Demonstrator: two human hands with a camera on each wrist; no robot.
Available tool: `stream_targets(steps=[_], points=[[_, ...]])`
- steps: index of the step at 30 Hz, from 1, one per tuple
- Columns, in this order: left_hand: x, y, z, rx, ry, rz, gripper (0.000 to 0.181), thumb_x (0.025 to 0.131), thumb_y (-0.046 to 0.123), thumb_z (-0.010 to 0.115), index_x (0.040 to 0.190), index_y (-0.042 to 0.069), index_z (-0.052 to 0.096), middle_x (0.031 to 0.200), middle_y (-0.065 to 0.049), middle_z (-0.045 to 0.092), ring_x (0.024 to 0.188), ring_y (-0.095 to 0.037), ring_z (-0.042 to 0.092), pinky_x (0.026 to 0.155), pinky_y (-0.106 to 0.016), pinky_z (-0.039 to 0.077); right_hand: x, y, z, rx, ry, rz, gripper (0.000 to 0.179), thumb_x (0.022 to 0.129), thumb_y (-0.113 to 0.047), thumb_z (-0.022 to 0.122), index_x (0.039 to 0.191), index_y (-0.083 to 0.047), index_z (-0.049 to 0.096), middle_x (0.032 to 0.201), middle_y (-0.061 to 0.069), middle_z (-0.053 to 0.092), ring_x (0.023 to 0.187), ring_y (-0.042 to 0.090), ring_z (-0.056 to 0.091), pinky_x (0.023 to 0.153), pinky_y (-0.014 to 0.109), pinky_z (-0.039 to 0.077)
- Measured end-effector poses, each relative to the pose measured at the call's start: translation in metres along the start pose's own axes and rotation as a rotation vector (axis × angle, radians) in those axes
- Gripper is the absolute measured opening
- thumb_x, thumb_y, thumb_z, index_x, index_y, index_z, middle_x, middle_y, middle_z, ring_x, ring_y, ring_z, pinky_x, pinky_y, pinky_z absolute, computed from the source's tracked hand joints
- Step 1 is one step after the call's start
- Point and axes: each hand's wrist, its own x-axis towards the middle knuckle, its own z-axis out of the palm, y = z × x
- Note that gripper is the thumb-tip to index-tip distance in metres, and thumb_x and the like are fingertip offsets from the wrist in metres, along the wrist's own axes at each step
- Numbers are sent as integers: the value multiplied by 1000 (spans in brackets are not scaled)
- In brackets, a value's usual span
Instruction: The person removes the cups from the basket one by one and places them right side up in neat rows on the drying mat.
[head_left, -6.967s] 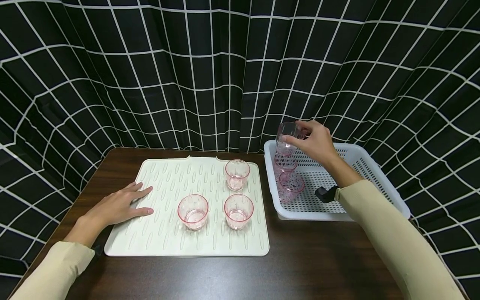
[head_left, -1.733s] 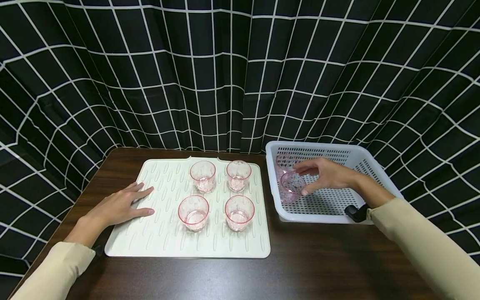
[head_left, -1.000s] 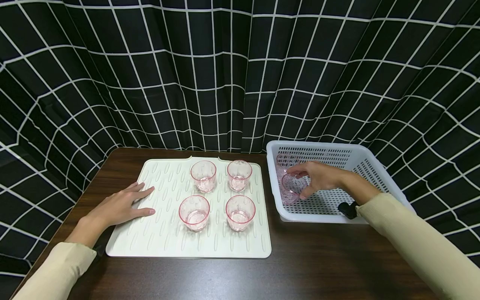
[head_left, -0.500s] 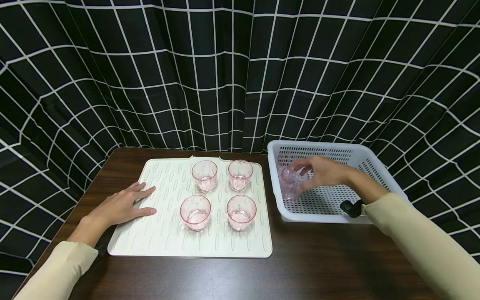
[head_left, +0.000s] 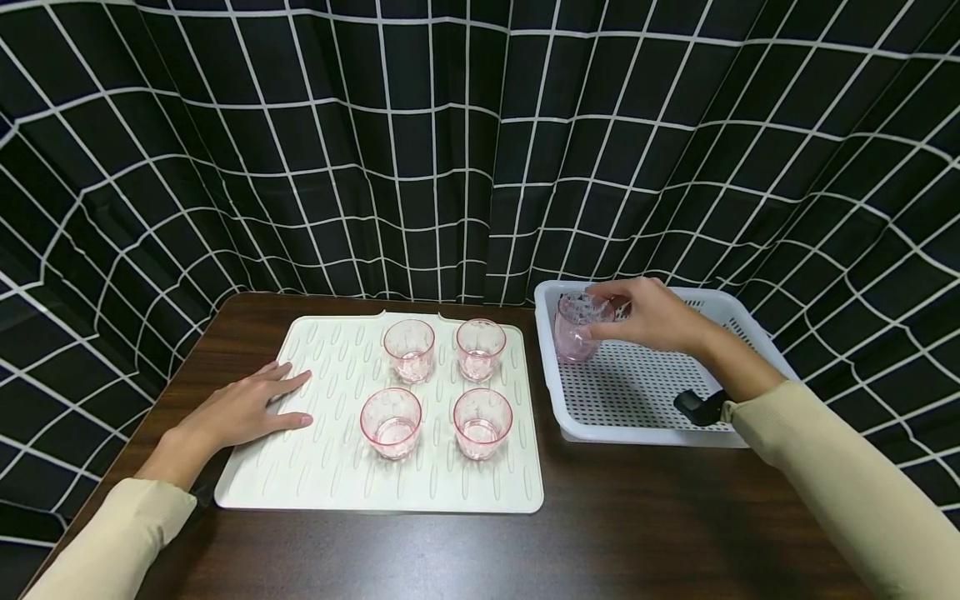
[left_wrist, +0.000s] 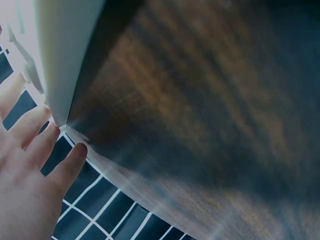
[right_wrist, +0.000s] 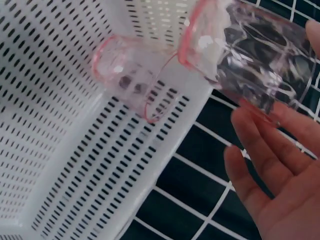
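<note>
My right hand [head_left: 652,317] grips a clear, pink-rimmed drinking glass [right_wrist: 265,55] between thumb and fingers, raised at the left end of the white basket [head_left: 637,435]. In the right wrist view, another such glass [right_wrist: 127,77] is inside the basket, below the held one; in the head view the two overlap. My left hand [head_left: 232,417] rests with fingers spread on the left edge of a white ridged draining mat [head_left: 322,467]. Several matching glasses stand upright on that mat, among them a front left glass [head_left: 392,425] and a back left glass [head_left: 409,350].
Mat and basket sit side by side on a dark wooden table [head_left: 600,517], a narrow strip of wood between them. A black curtain with white grid lines [head_left: 420,167] hangs directly behind and at both sides.
Since the oldest frame, a glass has been set on the mat's back left. My right hand has returned to the basket, gripped the front glass and lifted it. My left hand stays put.
</note>
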Motion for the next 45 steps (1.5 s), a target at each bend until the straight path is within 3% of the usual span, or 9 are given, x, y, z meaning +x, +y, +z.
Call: stream_targets(steps=[8, 12, 16, 21, 27, 35, 45], points=[[0, -1, 1, 4, -1, 12, 92, 80, 73, 63, 146, 10, 51, 152, -28, 37, 141, -51, 29, 98, -75, 32, 7, -16, 0, 9, 110, 20, 67, 82, -38, 82, 131, 4, 62, 119, 19, 68, 102, 31, 63, 73, 38, 57], [1, -1, 1, 6, 0, 18, 93, 80, 75, 61, 146, 11, 51, 153, -28, 37, 142, -51, 28, 98, -75, 32, 13, -26, 0, 15, 177, 17, 68, 81, -37, 83, 131, 3, 62, 117, 19, 68, 96, 28, 62, 72, 36, 54], [0, -1, 1, 5, 2, 17, 92, 80, 75, 62, 146, 11, 51, 152, -28, 37, 142, -51, 28, 98, -76, 32, 20, -40, 2, 39, 236, -9, 69, 80, -35, 84, 133, 2, 61, 115, 18, 68, 89, 26, 60, 70, 36, 51], [-1, 0, 1, 5, 7, 16, 89, 81, 71, 65, 145, 10, 52, 152, -29, 38, 141, -52, 29, 98, -75, 33, 30, -61, 13, 86, 270, -81, 70, 80, -31, 84, 136, 1, 58, 115, 17, 67, 94, 27, 63, 78, 42, 54], [0, 0, 0, 4, 4, 9, 90, 81, 71, 65, 146, 10, 51, 152, -29, 37, 141, -51, 29, 98, -76, 32, 42, -92, 29, 93, 252, -173, 69, 80, -35, 84, 134, 0, 60, 107, 12, 68, 91, 24, 60, 73, 36, 53], [0, 0, -1, 12, 5, 15, 89, 81, 70, 66, 145, 9, 51, 152, -29, 38, 141, -52, 29, 98, -76, 32, 59, -132, 50, 111, 216, -299, 70, 80, -39, 83, 134, -1, 60, 111, 8, 68, 89, 15, 62, 71, 32, 54], [1, 1, -1, 9, -3, 11, 92, 80, 72, 64, 146, 9, 51, 152, -29, 37, 141, -52, 29, 98, -75, 32, 71, -174, 96, 115, 118, -386, 69, 83, -41, 80, 139, -7, 56, 125, 6, 65, 115, 16, 60, 97, 29, 48]])
